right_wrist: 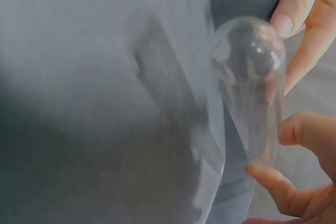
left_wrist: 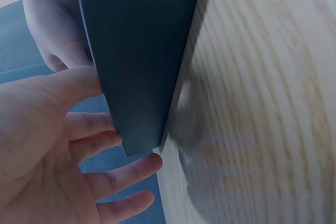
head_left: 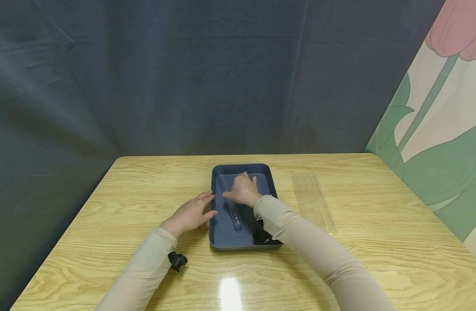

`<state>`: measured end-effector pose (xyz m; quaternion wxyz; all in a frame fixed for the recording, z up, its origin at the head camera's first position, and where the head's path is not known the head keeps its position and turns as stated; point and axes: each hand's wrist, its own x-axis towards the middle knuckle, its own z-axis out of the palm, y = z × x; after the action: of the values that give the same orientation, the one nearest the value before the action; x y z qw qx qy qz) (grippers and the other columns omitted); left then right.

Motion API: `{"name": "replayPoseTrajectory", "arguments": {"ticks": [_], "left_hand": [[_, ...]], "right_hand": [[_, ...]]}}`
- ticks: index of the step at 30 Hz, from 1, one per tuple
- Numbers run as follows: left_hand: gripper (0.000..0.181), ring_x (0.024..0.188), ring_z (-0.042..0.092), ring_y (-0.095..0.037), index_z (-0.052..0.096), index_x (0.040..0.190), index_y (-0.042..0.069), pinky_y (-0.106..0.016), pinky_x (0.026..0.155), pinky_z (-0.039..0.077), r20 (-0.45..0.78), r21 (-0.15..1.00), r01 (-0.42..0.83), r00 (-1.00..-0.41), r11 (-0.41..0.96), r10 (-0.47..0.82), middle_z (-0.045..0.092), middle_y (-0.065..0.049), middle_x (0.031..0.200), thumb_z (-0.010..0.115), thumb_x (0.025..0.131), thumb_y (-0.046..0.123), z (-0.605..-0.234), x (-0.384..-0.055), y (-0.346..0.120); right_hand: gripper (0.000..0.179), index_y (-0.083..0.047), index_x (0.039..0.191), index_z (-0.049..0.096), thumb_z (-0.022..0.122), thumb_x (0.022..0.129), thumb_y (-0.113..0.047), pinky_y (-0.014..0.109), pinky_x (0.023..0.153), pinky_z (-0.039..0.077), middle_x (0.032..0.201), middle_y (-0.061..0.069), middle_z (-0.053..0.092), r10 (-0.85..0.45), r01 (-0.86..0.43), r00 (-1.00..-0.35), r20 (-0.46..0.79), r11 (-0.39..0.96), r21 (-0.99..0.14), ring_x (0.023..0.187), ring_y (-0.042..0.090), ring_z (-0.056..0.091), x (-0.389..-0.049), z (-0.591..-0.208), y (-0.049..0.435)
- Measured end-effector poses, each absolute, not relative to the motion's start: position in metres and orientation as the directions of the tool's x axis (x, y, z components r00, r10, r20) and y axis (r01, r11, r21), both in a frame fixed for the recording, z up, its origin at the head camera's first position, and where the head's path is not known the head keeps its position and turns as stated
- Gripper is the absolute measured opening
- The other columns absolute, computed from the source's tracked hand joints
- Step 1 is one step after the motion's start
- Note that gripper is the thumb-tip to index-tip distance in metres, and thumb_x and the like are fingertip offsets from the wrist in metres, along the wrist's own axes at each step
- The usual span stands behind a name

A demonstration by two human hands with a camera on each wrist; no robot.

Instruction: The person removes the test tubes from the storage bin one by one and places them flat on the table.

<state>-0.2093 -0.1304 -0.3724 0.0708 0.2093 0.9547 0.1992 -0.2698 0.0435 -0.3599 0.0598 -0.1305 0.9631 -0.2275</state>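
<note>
A dark blue rectangular tray (head_left: 242, 239) sits on the wooden table. In it is a clear test tube (head_left: 233, 216), lengthwise along the left side, its rounded end (right_wrist: 249, 40) nearest in the right wrist view. My right hand (head_left: 243, 190) reaches into the tray and pinches the tube between thumb and a finger, partway along it. With fingers spread, my left hand (head_left: 192, 212) rests against the tray's left wall (left_wrist: 139, 61). Whether the tube touches the tray floor I cannot tell.
To the tray's right a flat set of clear, thin-edged pieces (head_left: 313, 203) lies on the table (head_left: 144, 207). A dark curtain (head_left: 207, 77) hangs behind, and a wall painted with a flower (head_left: 448, 142) stands at the right.
</note>
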Motion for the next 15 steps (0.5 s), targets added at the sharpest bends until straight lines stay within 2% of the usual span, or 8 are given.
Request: {"name": "replayPoseTrajectory", "arguments": {"ticks": [2,4,6,9,11,15], "left_hand": [[0.057,0.132,0.036,-0.034,0.039,0.139,-0.006,-0.046,0.105,0.036,-0.052,0.41,0.371,-0.903,0.833,0.427,0.03,-0.019,0.149,0.057,0.095,0.025,-0.3724,-0.2092,-0.1303],[0.057,0.132,0.036,-0.034,0.039,0.139,-0.006,-0.046,0.105,0.036,-0.053,0.41,0.369,-0.903,0.834,0.426,0.03,-0.019,0.149,0.057,0.095,0.025,-0.3723,-0.2092,-0.1302],[0.057,0.132,0.035,-0.034,0.039,0.14,-0.006,-0.046,0.105,0.036,-0.055,0.409,0.368,-0.903,0.835,0.425,0.03,-0.019,0.149,0.057,0.095,0.025,-0.3723,-0.2094,-0.1302],[0.057,0.132,0.035,-0.034,0.039,0.14,-0.006,-0.045,0.105,0.035,-0.058,0.408,0.366,-0.904,0.836,0.424,0.03,-0.018,0.149,0.057,0.095,0.025,-0.372,-0.2095,-0.1302],[0.057,0.132,0.035,-0.034,0.039,0.14,-0.006,-0.045,0.105,0.035,-0.058,0.409,0.367,-0.904,0.836,0.425,0.03,-0.019,0.149,0.057,0.095,0.025,-0.372,-0.2096,-0.1302],[0.057,0.132,0.035,-0.034,0.039,0.139,-0.006,-0.045,0.105,0.035,-0.056,0.41,0.367,-0.904,0.835,0.424,0.031,-0.019,0.149,0.057,0.095,0.025,-0.3719,-0.2096,-0.1302]], "right_hand": [[0.039,-0.009,0.053,0.062,0.07,0.084,-0.031,0.061,0.11,0.011,0.073,0.007,0.067,-0.28,-0.224,-0.958,-0.058,0.861,-0.456,0.139,0.036,0.021,-0.2696,-0.3587,0.0443],[0.039,-0.009,0.052,0.061,0.07,0.083,-0.031,0.061,0.11,0.01,0.078,0.008,0.067,-0.28,-0.225,-0.958,-0.055,0.86,-0.458,0.139,0.036,0.022,-0.2693,-0.3577,0.0453],[0.039,-0.009,0.052,0.061,0.071,0.083,-0.03,0.061,0.11,0.01,0.095,0.013,0.068,-0.282,-0.229,-0.958,-0.048,0.857,-0.462,0.138,0.036,0.022,-0.2688,-0.357,0.0464],[0.039,-0.009,0.051,0.061,0.071,0.083,-0.03,0.062,0.109,0.011,0.12,0.018,0.059,-0.286,-0.238,-0.958,-0.034,0.852,-0.467,0.138,0.038,0.023,-0.2682,-0.3561,0.048],[0.039,-0.009,0.051,0.061,0.072,0.083,-0.029,0.062,0.109,0.011,0.128,0.02,0.055,-0.29,-0.241,-0.957,-0.032,0.849,-0.47,0.138,0.038,0.023,-0.2681,-0.3556,0.049],[0.039,-0.009,0.051,0.061,0.071,0.083,-0.029,0.062,0.109,0.011,0.128,0.021,0.055,-0.295,-0.249,-0.955,-0.028,0.851,-0.463,0.138,0.038,0.023,-0.2681,-0.3551,0.0512]]}}
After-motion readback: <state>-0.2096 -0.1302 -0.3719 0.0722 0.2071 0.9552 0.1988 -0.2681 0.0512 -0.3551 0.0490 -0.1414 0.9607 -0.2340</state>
